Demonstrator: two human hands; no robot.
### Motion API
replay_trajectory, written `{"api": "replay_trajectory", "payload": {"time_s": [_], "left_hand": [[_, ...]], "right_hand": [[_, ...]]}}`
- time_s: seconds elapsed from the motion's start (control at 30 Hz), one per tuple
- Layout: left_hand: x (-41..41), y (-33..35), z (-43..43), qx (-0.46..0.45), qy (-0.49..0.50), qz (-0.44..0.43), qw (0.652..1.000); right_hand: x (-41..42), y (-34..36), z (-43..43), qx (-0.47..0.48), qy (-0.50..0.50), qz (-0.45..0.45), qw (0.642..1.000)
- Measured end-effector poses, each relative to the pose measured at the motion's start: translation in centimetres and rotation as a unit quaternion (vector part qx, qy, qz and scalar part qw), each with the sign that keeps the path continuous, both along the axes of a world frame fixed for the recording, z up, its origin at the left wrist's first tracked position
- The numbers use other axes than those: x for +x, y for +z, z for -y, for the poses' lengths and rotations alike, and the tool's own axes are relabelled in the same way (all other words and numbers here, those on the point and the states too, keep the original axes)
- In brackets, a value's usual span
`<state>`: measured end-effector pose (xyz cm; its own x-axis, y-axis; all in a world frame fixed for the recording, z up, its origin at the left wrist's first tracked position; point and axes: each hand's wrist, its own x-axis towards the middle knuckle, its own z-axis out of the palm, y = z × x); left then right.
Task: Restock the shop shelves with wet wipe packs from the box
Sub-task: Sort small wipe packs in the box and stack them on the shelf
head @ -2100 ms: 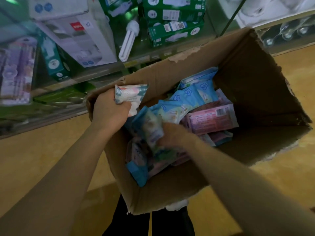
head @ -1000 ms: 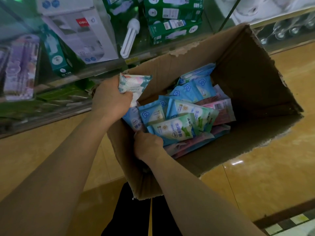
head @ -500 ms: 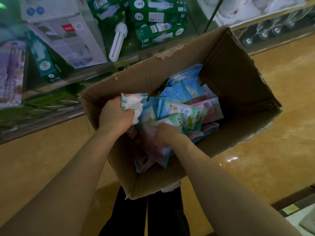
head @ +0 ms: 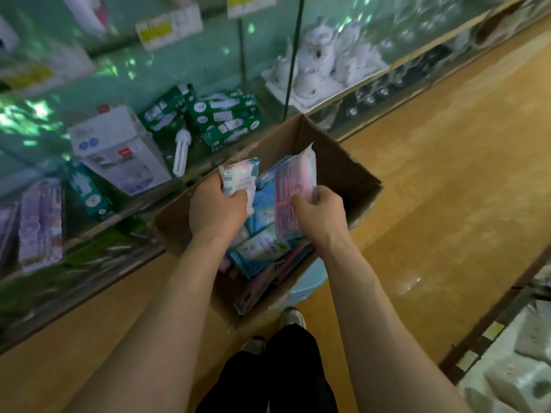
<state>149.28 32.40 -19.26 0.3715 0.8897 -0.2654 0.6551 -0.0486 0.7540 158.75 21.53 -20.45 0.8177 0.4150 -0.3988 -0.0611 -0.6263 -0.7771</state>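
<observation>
Right hand [head: 320, 216], earlier low among the packs [head: 259, 248] in the box [head: 343, 171], now up, a pink pack [head: 293, 192] in its grip.

I see a glossy orange floor [head: 447, 174] carrying the cardboard box [head: 346, 177], though a pale blue object [head: 307, 283] under its near right corner may be bearing it. Two shoes [head: 293, 317] stand just near of that. On the glass shelf [head: 143, 202] to the left lie green cartons [head: 226, 117], a bare bulb [head: 181, 155], a white carton [head: 116, 150] and purple blister packs [head: 41, 222].

Dim greenish light; glare patch on floor [head: 411, 284]; reflections on glass case [head: 35, 114]; edges blurred, warped.
</observation>
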Motion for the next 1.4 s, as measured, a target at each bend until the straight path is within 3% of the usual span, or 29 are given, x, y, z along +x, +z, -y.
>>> {"api": "replay_trajectory", "payload": {"time_s": [0.27, 0.67, 1.07, 1.23, 1.4], "left_hand": [[3.3, 9.7, 8.8, 0.043, -0.095, 0.137, 0.985], [13.3, 21.2, 30.7, -0.083, -0.313, 0.294, 0.899], [18.4, 26.1, 56.4, -0.284, -0.464, 0.334, 0.77], [18.6, 27.5, 65.1, -0.348, -0.529, 0.303, 0.712], [18.8, 27.7, 72.4, -0.372, -0.576, 0.27, 0.675]], "right_hand": [[-1.2, 10.2, 10.1, 0.134, -0.185, 0.12, 0.966], [3.5, 19.4, 32.2, 0.116, -0.385, 0.298, 0.866], [4.3, 24.5, 56.7, 0.064, -0.552, 0.368, 0.746], [2.7, 25.8, 64.6, 0.012, -0.621, 0.391, 0.679], [0.9, 26.8, 70.1, -0.047, -0.668, 0.397, 0.627]]}}
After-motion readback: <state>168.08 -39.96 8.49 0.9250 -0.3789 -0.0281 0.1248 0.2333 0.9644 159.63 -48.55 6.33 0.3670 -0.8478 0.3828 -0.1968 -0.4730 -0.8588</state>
